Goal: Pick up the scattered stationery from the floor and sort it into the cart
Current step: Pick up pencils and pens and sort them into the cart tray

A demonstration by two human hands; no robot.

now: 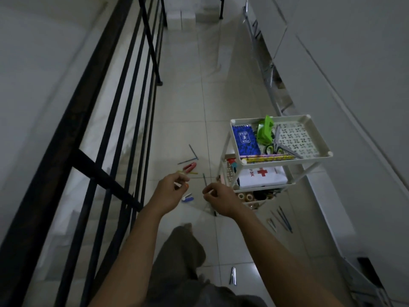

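Observation:
A white three-tier cart (318, 138) stands on the tiled floor at right; its top tray holds a blue notepad (246, 140), a green object, scissors (276, 141) and pencils (270, 157). Stationery lies on the floor: a red cutter (190, 167), thin pens (193, 151), a blue-white item (187, 198), more pens (281, 220) beside the cart, and silver pens (233, 276) near my leg. My left hand (170, 191) reaches forward above them, fingers curled, pinching something thin and yellow-green. My right hand (219, 200) hovers beside it with curled fingers; whether it holds anything is unclear.
A black metal railing (124, 103) with glass runs along the left. White cabinets (354, 85) line the right wall, with a folded metal ladder (263, 63) leaning there. The cart's middle shelf carries a white first-aid box (263, 176); tape rolls (245, 197) sit on the bottom shelf.

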